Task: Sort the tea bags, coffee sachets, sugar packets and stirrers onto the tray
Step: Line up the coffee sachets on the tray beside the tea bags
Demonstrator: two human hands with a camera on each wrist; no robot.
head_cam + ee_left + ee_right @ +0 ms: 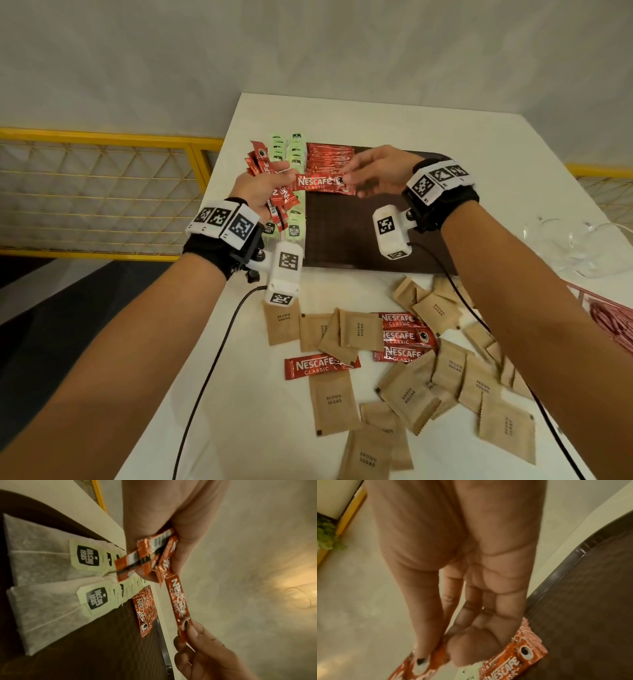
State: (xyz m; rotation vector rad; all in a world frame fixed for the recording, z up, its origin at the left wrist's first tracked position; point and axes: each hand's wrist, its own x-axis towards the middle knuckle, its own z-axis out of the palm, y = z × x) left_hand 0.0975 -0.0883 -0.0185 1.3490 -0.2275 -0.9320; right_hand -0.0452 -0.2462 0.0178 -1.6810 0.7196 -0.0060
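My right fingertips [352, 178] pinch one Nescafé sachet [320, 183] over the dark tray [342, 236]; my left hand [260, 192] clutches a fanned bundle [274, 192]. Tugging could spill that loose bundle onto the tea bags [294, 157]. Open tray lies nearer me, below the sachet stack [329, 159].

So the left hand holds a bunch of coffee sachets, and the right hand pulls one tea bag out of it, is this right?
One thing is wrong: the right hand pinches a red coffee sachet, not a tea bag. The head view shows its Nescafe label. The rest holds: the left hand grips a bunch of sachets. The tea bags lie in rows on the tray.
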